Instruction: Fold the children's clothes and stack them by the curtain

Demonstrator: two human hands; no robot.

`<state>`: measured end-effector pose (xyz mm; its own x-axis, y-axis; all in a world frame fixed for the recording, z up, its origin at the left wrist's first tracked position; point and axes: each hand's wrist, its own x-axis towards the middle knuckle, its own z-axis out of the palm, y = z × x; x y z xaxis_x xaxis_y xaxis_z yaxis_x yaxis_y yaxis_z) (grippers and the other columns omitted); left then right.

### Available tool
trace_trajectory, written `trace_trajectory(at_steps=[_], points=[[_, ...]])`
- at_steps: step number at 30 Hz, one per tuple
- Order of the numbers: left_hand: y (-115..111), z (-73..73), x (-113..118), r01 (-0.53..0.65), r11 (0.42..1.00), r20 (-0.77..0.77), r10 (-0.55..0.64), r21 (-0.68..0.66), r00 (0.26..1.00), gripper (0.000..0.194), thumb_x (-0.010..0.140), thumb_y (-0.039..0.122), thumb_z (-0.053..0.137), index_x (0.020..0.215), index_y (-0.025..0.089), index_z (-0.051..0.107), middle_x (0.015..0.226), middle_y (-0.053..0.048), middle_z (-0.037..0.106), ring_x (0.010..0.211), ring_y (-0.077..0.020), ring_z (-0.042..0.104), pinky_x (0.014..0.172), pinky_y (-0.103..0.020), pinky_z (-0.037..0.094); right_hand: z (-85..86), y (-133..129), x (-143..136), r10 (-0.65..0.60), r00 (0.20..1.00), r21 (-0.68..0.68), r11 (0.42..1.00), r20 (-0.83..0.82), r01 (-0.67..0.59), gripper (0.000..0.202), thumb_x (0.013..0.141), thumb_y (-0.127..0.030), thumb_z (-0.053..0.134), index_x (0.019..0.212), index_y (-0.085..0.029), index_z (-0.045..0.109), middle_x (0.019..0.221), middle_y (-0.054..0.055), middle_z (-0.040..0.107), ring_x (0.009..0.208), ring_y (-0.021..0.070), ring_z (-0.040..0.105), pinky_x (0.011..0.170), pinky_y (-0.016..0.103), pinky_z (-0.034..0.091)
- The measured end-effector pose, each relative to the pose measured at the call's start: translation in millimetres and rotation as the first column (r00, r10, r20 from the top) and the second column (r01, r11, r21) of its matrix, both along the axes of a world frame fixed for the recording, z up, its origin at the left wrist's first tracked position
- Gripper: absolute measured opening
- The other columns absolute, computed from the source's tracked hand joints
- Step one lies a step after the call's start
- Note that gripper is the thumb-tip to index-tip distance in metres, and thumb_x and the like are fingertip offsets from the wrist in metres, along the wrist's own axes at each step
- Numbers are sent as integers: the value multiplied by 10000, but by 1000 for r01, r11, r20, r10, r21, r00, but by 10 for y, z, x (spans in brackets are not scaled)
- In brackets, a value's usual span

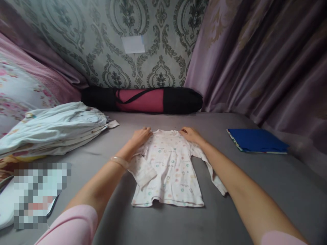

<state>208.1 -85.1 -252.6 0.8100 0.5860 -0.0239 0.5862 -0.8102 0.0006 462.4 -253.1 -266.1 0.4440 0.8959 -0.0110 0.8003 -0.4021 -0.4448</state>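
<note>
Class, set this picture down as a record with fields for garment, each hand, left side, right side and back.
Garment: small patterned long-sleeved top, spread out, collar away from the person
Left hand: left hand at the left shoulder
Right hand: right hand at the right shoulder
Left side: heaped pale cloth
Right side: blue folded item
Back: black and pink long bag by the wall

left arm (102, 182) extended forward | right arm (236, 178) likewise | left hand (143, 134), right hand (190, 133): apart, fingers bent
</note>
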Motion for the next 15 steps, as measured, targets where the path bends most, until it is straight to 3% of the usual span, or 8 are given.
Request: trace_trajectory(at_steps=[2,4,6,8,11,15], points=[[-58,82,22,-48,992,16,46,115,999,308,940,325,438,1174,151,538,1132,-155,611,1013,-280,601,805,-350,464,42,-55,99,-126,952,4,991,-277,132,587,941,-609,318,951,-145,677,901,104,697,813,201,634,720,262,447],[-126,168,68,-24,983,79,10,181,997,309,918,269,469,1190,142,541,1145,-159,605,1066,-291,574,863,-376,455,114,-166,185,-242,802,-68,967,-545,246,635,960,-601,239,912,-123,655,838,112,686,713,170,624,655,248,463],[-222,224,165,98,988,158,-117,121,980,302,925,236,441,1196,161,549,1151,-135,622,1076,-264,576,885,-358,457,185,-306,234,-303,639,-152,948,-707,281,621,966,-591,220,890,-123,622,779,103,669,639,147,604,601,232,468],[-359,216,323,294,956,231,-283,-14,931,300,931,209,407,1181,185,569,1143,-99,647,1051,-221,599,881,-314,471,238,-438,238,-326,553,-201,940,-766,276,585,973,-571,224,851,-132,591,720,82,646,592,130,584,569,218,465],[-619,69,638,516,844,326,-451,-146,831,321,907,156,389,1148,176,600,1141,-87,664,1036,-197,620,902,-297,480,290,-580,190,-376,539,-262,924,-754,278,532,981,-542,250,811,-144,558,657,54,616,537,118,560,517,209,450],[-923,-237,993,595,788,466,-472,-158,748,364,872,118,379,1174,127,580,1204,-122,631,1116,-207,588,979,-325,461,318,-770,149,-392,550,-341,919,-737,198,530,974,-561,269,777,-154,547,665,57,632,545,121,576,498,211,451]])
